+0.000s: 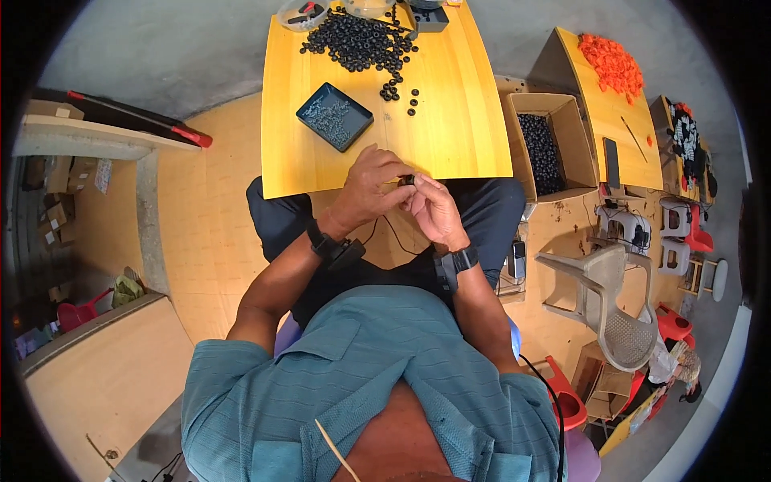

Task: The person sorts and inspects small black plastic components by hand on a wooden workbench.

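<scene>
My left hand [371, 186] and my right hand [435, 210] meet over the near edge of the yellow table [450, 96]. Their fingertips pinch a small black part [407, 180] between them; its exact shape is mostly hidden by the fingers. Just beyond my left hand, a dark square tray [360, 131] holds many small grey metal pieces [328, 115], too tiny to name. Farther back lies a loose heap of small black ring-shaped parts [353, 42], with several strays [412, 102] trailing to its right.
Clear bowls [299, 24] and a dark box [432, 21] line the table's far edge. Right of the table stands a cardboard box [574, 173] filled with black parts. Beyond it, a side table [593, 112] bears an orange heap [612, 66]. A plastic chair [606, 297] stands lower right.
</scene>
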`<state>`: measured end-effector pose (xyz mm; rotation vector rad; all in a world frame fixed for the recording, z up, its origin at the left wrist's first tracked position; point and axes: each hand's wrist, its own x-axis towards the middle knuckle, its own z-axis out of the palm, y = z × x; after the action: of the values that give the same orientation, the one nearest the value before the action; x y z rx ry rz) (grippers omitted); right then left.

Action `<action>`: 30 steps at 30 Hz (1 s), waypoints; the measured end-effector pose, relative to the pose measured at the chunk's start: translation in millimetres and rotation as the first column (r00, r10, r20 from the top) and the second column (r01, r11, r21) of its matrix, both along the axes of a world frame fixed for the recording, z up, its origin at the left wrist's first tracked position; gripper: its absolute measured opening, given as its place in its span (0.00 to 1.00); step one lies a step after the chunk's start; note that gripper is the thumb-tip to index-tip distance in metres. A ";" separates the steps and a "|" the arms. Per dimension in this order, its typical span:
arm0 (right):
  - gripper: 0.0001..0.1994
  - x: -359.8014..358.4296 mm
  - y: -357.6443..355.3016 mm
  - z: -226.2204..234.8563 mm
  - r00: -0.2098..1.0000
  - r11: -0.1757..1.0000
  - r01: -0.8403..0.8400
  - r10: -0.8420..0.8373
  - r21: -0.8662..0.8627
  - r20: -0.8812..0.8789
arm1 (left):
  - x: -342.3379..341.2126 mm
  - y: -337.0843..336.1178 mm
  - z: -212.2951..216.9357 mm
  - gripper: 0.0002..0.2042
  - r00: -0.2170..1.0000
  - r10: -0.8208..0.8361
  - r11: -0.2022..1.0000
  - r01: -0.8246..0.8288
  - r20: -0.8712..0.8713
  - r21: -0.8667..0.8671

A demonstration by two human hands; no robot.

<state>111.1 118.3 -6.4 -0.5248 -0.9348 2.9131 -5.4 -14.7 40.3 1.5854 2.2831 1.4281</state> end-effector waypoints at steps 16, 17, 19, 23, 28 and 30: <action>0.15 9.5 -2.2 -11.5 0.999 0.986 -0.038 0.035 -0.161 -0.021 | 3.5 -3.2 -10.8 0.10 0.983 -0.087 0.996 0.080 0.162 0.048; 0.15 10.5 0.0 -14.4 0.999 0.986 -0.040 0.037 -0.163 -0.024 | 4.3 -1.5 -11.6 0.10 0.967 -0.103 0.994 0.094 0.231 0.050; 0.16 11.9 4.4 -20.8 0.997 0.978 -0.064 0.055 -0.198 -0.051 | 2.2 1.5 -12.9 0.10 0.963 -0.115 0.993 0.106 0.244 0.051; 0.15 15.1 14.1 -33.4 0.997 0.972 -0.070 0.063 -0.225 -0.037 | 1.6 7.2 -9.3 0.09 0.943 -0.142 0.989 0.147 0.300 0.008; 0.09 21.8 47.4 -49.9 0.997 0.979 -0.020 0.006 -0.202 -0.072 | -41.8 13.3 -23.6 0.06 0.952 -0.129 0.988 0.149 0.277 -0.050; 0.09 26.8 66.2 -50.5 0.995 0.983 0.067 -0.080 -0.168 -0.068 | -87.2 12.3 -31.6 0.06 0.957 0.045 0.998 -0.029 0.286 -0.062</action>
<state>137.8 184.5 -56.9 -0.4449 -0.6539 2.9359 -92.5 -2.4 8.7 1.2314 2.1727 1.4753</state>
